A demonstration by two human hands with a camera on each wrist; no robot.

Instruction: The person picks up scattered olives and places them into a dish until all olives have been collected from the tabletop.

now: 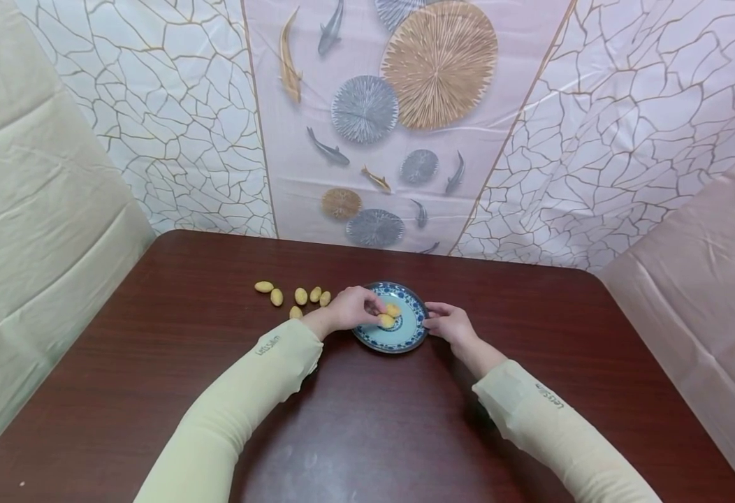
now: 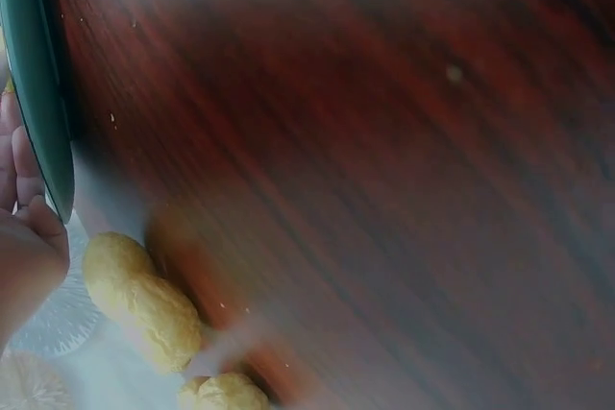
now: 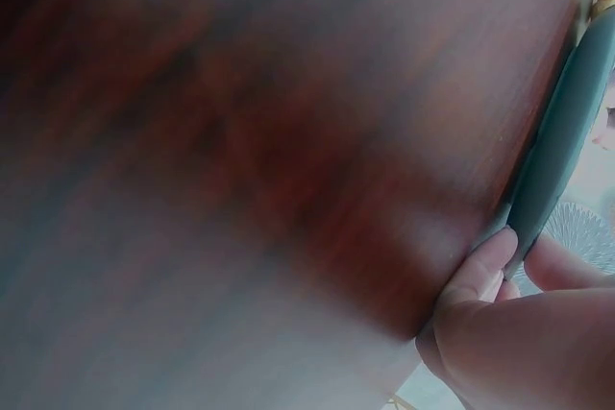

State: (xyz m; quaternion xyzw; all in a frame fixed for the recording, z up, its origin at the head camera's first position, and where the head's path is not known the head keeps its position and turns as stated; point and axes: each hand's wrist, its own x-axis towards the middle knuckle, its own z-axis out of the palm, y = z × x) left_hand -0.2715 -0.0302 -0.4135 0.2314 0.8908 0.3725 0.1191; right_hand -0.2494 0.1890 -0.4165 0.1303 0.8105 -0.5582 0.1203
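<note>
A round plate [image 1: 406,332] with a blue patterned rim and pale blue middle lies on the table. Two small yellow oval pieces [image 1: 393,310], like small potatoes, are over its middle. My left hand [image 1: 350,308] reaches over the plate's left side, finger and thumb tips pinching the nearer yellow piece [image 1: 386,321]. At the right rim, my right hand [image 1: 450,324] grips the plate's edge between thumb and fingers. The right wrist view shows that hold on the dark plate edge [image 3: 562,132]. In the left wrist view, the left fingers [image 2: 27,165] are partly hidden behind the plate.
Several more yellow pieces [image 1: 301,296] lie loose on the dark wooden table [image 1: 367,419], left of the plate and near the left wrist. A patterned curtain [image 1: 367,181] hangs behind the table, with pale cloth [image 1: 34,230] along the left side.
</note>
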